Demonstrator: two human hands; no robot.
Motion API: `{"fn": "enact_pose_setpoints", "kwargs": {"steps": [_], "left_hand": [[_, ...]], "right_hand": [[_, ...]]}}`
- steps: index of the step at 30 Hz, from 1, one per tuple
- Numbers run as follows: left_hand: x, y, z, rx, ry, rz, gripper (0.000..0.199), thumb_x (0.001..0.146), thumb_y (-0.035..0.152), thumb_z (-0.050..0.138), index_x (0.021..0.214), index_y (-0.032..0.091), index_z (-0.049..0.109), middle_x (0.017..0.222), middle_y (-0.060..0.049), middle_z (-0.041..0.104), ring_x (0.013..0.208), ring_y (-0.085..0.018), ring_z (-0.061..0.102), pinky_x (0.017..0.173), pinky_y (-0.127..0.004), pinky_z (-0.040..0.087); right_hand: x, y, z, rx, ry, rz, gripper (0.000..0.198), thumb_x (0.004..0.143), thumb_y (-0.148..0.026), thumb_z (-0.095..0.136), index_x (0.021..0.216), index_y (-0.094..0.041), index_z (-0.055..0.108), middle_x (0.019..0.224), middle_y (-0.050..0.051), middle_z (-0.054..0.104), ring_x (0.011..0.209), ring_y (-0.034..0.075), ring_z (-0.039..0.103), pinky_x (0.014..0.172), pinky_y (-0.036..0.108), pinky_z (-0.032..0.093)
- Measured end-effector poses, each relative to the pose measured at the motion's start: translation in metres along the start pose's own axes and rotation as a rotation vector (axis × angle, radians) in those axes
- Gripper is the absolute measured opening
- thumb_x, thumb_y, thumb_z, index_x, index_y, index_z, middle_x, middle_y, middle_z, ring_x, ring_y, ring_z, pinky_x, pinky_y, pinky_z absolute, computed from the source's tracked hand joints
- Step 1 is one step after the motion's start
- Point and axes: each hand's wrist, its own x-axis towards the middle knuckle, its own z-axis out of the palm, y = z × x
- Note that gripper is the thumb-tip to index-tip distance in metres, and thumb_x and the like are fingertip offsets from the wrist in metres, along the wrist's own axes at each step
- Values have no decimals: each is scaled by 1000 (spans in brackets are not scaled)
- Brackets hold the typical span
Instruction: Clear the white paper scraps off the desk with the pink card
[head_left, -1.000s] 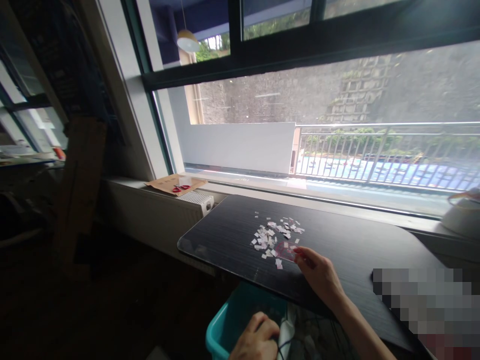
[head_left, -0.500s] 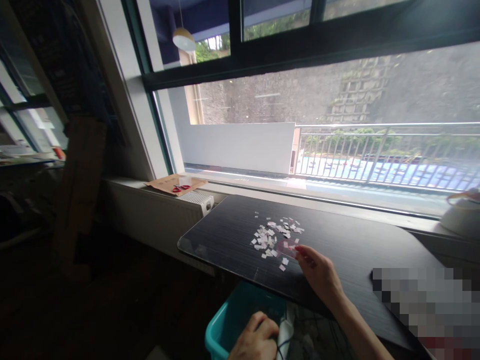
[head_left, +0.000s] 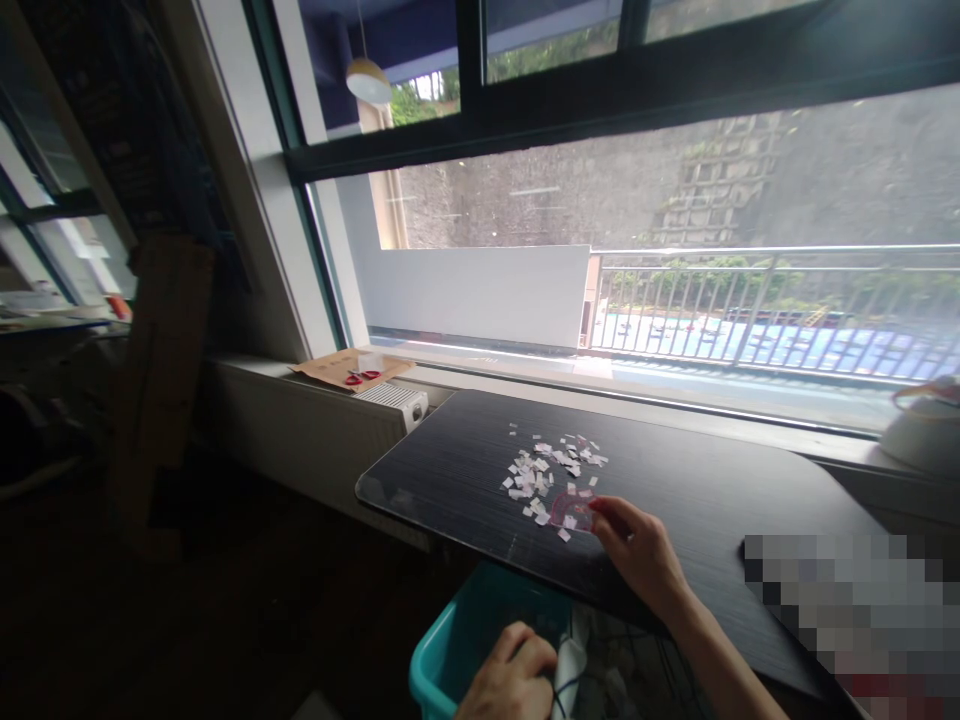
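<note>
A see-through pink protractor (head_left: 564, 508) is pinched at its right end by my right hand (head_left: 637, 545), low over the dark table (head_left: 690, 480). Small white paper pieces (head_left: 532, 475) lie scattered around and beneath it, some showing through the plastic. Below the table's front edge stands a teal bin (head_left: 431, 660). My left hand (head_left: 514, 675) is closed at the bin's near right side, its fingers curled over; the exact grip is hidden. Beside that hand is a white object (head_left: 571, 665) with a dark cord.
Red-handled scissors (head_left: 361, 378) rest on brown paper (head_left: 319, 370) on the windowsill, above a white radiator (head_left: 394, 400). A pixelated flat item (head_left: 862, 600) occupies the table's right side. Cardboard (head_left: 161, 350) leans at the left. A large window (head_left: 637, 200) runs behind the table.
The protractor has moved slightly toward the table's front edge, and some paper pieces near it have shifted. My right hand moved a little with it; my left hand stayed in place.
</note>
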Motion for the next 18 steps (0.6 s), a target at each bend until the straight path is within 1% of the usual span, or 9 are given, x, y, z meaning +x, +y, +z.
{"fn": "enact_pose_setpoints", "kwargs": {"steps": [3,6,8,10,13,16,18], "left_hand": [[2,-1,-1,35,31,29,29,76,25,74,56,17,55,63,2,50,79,-15,46,91,-28,33],[4,-1,-5,30,33,56,26,77,23,73,57,18,56,62,3,49,78,-14,46,93,-30,32],[6,-1,-7,26,40,59,27,77,24,72,56,19,56,61,3,49,78,-14,46,94,-30,31],[6,-1,-8,32,32,58,27,77,24,72,55,19,56,60,3,48,78,-15,46,94,-30,30],[8,0,-11,44,-5,66,29,76,24,72,54,19,55,57,3,46,77,-15,45,93,-31,30],[14,3,-20,54,-70,85,27,77,22,71,55,19,55,53,3,44,78,-17,45,91,-33,29],[20,5,-29,51,-131,87,20,77,18,69,62,21,57,52,3,44,80,-18,45,90,-33,27]], "right_hand": [[-1,0,-2,38,22,-17,23,80,-30,50,84,-17,69,65,1,67,56,14,59,56,23,46],[-1,1,-2,-3,71,19,23,79,-30,49,82,-18,68,64,1,67,55,15,58,56,24,45],[-1,1,-1,-38,123,52,23,79,-31,50,84,-18,69,65,1,68,56,15,59,57,25,46],[0,2,0,-40,127,40,26,80,-33,50,88,-18,70,68,2,69,58,16,60,59,25,47],[0,1,1,-46,64,-20,29,83,-36,50,92,-18,71,67,2,69,57,15,59,58,24,46],[-1,-1,0,-49,41,-31,25,81,-32,50,85,-18,70,63,1,67,54,14,58,55,23,45],[-2,-3,-3,-30,54,-36,23,79,-30,50,82,-17,69,63,1,67,54,14,58,55,22,45]]}}
